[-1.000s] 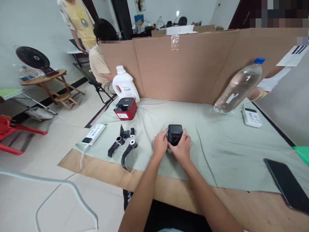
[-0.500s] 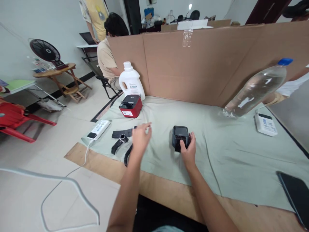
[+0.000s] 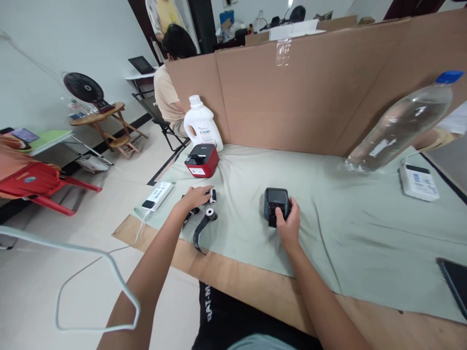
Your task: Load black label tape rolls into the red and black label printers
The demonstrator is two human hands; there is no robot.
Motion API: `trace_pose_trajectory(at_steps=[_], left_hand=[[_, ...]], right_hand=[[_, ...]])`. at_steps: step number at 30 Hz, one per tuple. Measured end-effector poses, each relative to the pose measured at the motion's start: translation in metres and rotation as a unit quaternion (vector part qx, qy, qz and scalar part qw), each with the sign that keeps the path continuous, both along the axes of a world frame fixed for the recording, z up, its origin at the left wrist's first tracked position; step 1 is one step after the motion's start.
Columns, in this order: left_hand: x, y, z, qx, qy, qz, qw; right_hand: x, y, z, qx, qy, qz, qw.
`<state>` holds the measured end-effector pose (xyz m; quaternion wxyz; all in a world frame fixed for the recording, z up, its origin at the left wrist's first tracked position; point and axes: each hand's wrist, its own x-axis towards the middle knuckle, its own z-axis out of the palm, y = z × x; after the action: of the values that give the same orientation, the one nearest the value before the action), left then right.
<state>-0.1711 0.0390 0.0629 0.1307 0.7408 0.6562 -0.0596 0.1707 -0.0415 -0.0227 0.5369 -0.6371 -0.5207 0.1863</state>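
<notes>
My right hand (image 3: 289,222) grips the right side of a small black boxy device (image 3: 276,198) with a grey panel on top, thumb on its front; the device rests on the cloth. To the left, my left hand (image 3: 196,197) reaches over several rolls of black strip, fingers stretched out. Its fingertips are at a small roll with a pale core (image 3: 212,196); whether they press it is unclear. Just in front of that hand lies another black roll (image 3: 210,214), its tail curling toward the table edge. A further dark roll is partly hidden under the hand.
A red-and-black box (image 3: 202,160) stands before a white jug (image 3: 203,124). A white power bank (image 3: 158,196) with a cable lies left. A cardboard screen (image 3: 277,97) closes the back, a water bottle (image 3: 404,126) leaning on it. White device (image 3: 419,182) and phone (image 3: 454,282) lie right.
My left hand has moved left and down onto the black rolls, uncovering the curled roll in front. My right hand keeps its hold on the black device. The view has shifted slightly.
</notes>
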Motion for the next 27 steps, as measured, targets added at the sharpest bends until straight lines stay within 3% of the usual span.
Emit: trace_pose_trajectory(at_steps=[7, 17, 20, 24, 27], left_hand=[[0.011, -0.004, 0.006, 0.052, -0.020, -0.010, 0.998], [0.000, -0.041, 0.006, 0.133, -0.062, -0.045, 0.988], [0.003, -0.049, 0.014, 0.137, -0.053, -0.042, 0.988], [0.040, -0.063, 0.025, 0.256, -0.132, 0.005, 0.958], [0.100, -0.068, 0.009, 0.283, -0.276, 0.021, 0.918]], right_hand=[[0.002, 0.001, -0.003, 0.004, 0.001, -0.007, 1.000], [0.002, 0.001, -0.002, 0.004, 0.008, -0.009, 1.000], [0.001, 0.001, 0.000, 0.000, 0.014, -0.010, 1.000], [0.001, 0.001, 0.001, -0.004, 0.029, -0.009, 1.000], [0.001, 0.001, 0.000, -0.011, 0.040, -0.009, 0.999]])
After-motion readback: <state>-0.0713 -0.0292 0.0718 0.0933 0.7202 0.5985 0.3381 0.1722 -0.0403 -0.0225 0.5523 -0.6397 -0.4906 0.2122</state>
